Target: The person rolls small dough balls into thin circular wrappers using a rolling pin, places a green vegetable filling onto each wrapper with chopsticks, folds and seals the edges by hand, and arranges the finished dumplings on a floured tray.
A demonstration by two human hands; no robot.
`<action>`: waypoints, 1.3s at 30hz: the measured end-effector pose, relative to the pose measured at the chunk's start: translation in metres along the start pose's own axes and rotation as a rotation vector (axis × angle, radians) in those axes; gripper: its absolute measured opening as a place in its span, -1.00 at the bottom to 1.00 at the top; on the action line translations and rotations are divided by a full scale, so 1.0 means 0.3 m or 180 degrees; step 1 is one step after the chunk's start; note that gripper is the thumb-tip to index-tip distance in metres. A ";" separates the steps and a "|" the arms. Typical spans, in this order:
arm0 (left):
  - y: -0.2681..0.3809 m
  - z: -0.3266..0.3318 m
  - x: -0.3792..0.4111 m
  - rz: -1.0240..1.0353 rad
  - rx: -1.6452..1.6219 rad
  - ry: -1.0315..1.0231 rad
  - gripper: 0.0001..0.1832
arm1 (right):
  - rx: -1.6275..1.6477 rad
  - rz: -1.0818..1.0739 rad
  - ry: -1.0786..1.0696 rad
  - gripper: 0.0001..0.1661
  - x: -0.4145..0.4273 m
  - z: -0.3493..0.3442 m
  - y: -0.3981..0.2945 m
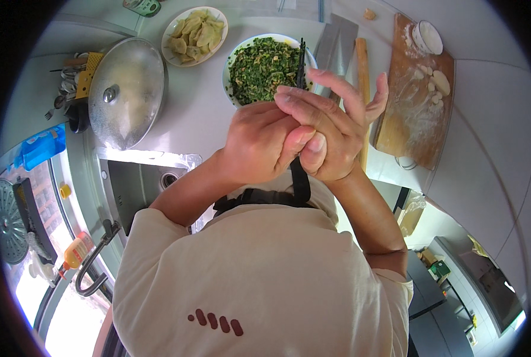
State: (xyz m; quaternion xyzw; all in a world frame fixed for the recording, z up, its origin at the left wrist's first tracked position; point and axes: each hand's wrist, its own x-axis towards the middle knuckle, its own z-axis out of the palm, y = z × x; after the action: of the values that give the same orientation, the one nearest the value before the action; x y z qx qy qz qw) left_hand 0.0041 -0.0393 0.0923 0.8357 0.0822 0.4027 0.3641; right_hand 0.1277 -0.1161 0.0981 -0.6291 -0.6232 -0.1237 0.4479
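Observation:
My left hand (265,143) is curled, its thumb and fingers pressed against my right hand (332,129). Both thumb tips meet at the centre, while two fingers of the right hand stick out. Anything held between the palms is hidden. Just beyond the hands stands a large bowl of chopped green filling (263,69), with dark chopsticks (301,60) resting in it. A plate of dumplings (196,35) lies further left. On the right, a floured wooden board (392,120) carries dough pieces (439,83) and a small white bowl (427,38). A long wooden rolling pin (362,58) lies beside the board.
A lidded pan (127,98) stands on the left, near a yellow utensil holder (89,73). Nearer me are a sink (131,187) and a curved faucet (84,272). A wide metal blade (337,44) lies between the filling bowl and the rolling pin.

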 end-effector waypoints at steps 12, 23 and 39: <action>-0.116 0.138 -0.114 -0.1700 -0.0624 -0.0470 -0.52 | 0.0232 0.0837 -0.1068 -0.36 -0.163 0.036 0.102; -0.080 0.091 -0.072 -0.1771 -0.1759 -0.0479 -0.45 | -0.0204 0.0308 -0.1385 -0.02 -0.076 -0.061 0.124; 0.054 -0.017 0.009 -0.0899 -0.0446 -0.0728 -0.68 | -0.0428 -0.0049 -0.0834 -0.44 -0.002 -0.110 0.010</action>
State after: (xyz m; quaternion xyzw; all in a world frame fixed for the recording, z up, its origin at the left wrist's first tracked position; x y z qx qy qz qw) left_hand -0.0004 -0.0470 0.1069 0.8288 0.1286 0.2547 0.4812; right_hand 0.1436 -0.1396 0.1152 -0.6637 -0.6714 -0.0854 0.3185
